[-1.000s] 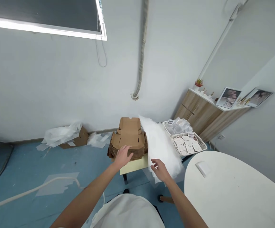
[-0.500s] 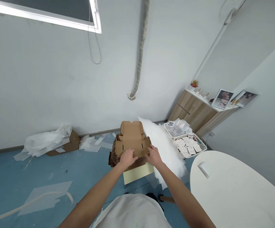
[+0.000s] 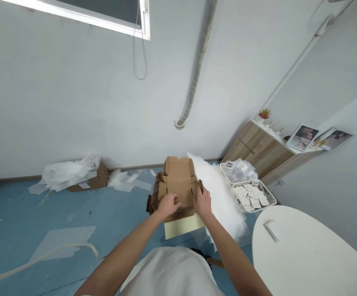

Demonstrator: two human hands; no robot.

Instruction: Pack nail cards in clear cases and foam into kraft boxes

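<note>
Both hands curled, gripping top flat carton

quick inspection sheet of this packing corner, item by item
surface: small yellow table, mostly covered by the stack.
job's things: stack of flat cardboard boxes on the table; white sheets to its right.
clutter: torn box with white plastic by the wall; paper scraps on the floor.
grips: left hand on the stack's near edge, right hand at its right edge; grip cannot be told.
cables: blind cord hangs from the window; white strip lies across the floor.
surroundings: baskets of small packets, round white table, wooden cabinet, wrapped pipe on the wall.
</note>
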